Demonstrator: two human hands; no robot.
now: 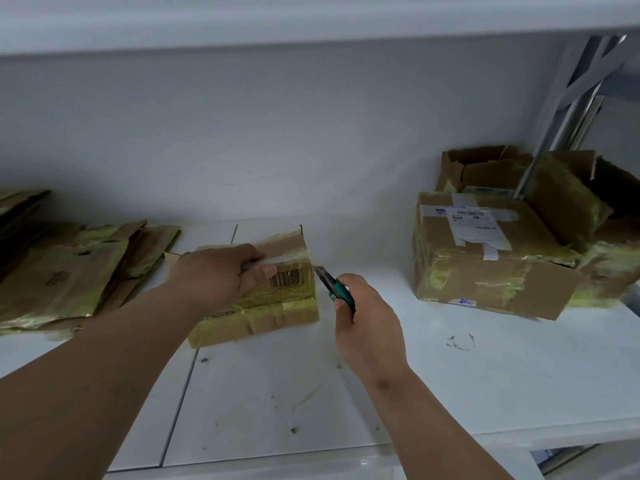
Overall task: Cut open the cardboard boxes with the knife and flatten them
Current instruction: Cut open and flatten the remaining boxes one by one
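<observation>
A small cardboard box (277, 299) wrapped in yellowish tape, with a barcode on top, sits on the white shelf (450, 375) in the middle. My left hand (221, 275) presses down on its top, fingers curled over the taped edge. My right hand (367, 323) grips a green utility knife (334, 285). The knife's blade tip touches the box's upper right corner. A larger taped box (485, 258) with a shipping label stands to the right.
A pile of flattened cardboard (69, 271) lies at the left. Behind the larger box stand opened, torn boxes (571, 188) and a metal shelf post (554, 133). The white back wall is close, and another shelf hangs above.
</observation>
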